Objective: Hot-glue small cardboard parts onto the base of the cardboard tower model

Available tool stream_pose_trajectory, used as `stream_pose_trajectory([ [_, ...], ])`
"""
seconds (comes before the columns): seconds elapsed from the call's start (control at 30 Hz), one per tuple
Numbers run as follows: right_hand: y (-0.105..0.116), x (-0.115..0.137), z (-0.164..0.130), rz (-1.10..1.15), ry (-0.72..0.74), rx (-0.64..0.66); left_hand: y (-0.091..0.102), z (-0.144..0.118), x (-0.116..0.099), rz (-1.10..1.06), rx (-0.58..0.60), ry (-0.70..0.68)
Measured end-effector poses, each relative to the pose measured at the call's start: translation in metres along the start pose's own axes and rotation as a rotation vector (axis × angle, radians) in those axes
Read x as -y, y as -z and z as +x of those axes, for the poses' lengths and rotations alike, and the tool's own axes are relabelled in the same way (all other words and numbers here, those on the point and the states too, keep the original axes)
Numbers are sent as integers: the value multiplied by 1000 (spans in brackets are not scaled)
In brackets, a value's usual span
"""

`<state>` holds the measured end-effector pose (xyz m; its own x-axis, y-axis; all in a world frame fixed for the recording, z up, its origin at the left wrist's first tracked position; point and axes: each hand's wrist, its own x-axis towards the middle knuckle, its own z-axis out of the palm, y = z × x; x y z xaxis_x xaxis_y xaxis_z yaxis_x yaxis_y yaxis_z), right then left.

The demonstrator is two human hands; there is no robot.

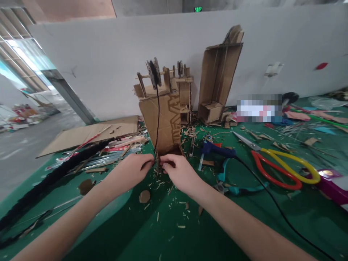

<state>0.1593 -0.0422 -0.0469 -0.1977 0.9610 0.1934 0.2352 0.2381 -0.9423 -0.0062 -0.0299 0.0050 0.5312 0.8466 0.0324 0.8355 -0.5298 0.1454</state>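
Both hands meet low at the near foot of a cardboard box, which stands upright in the middle of the green worktop. The left hand has its fingers drawn together beside the lower end of a black cord; the right hand faces it from the right, thumb and forefinger almost closed at a small upright edge between the two. From here I can't tell which of them has hold of the cord or the cardboard.

The cord runs down the box's front from a spool carried on a stick at the top. At the box's foot is an open compartment, shadowed and partly behind the right hand, so its contents are hidden from me.

Just behind stands a smaller open-fronted box, divided by a shelf, with its own spool on top. Farther right by the wall, a tall cardboard case stands open at the front; thin pale lines run down inside it, and a small box sits in its bottom.

To the right lie a blue glue gun, teal-handled pliers and scissors.
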Motion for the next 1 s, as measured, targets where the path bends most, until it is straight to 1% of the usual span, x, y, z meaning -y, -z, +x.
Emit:
stream_pose_trajectory([
  [0.1,1,3,-1,-47,-4,6,-3,0,0,44,-14,-21],
  [0.2,1,8,-3,-106,31,-6,-7,0,1,72,-28,-24],
  [0.3,-2,11,-7,-159,68,-50,-11,-1,-1,75,-51,-2],
  [0.47,-5,10,-8,-217,86,-125,-13,-3,-7,73,-68,69],
  [0.57,-5,9,-7,-215,77,-157,-14,-4,-10,58,-85,74],
  [0.77,-8,9,-10,-201,51,-166,-14,-4,-13,5,-108,91],
  [1.0,-9,6,-11,-200,78,-179,-14,-3,-13,-53,-136,68],
])
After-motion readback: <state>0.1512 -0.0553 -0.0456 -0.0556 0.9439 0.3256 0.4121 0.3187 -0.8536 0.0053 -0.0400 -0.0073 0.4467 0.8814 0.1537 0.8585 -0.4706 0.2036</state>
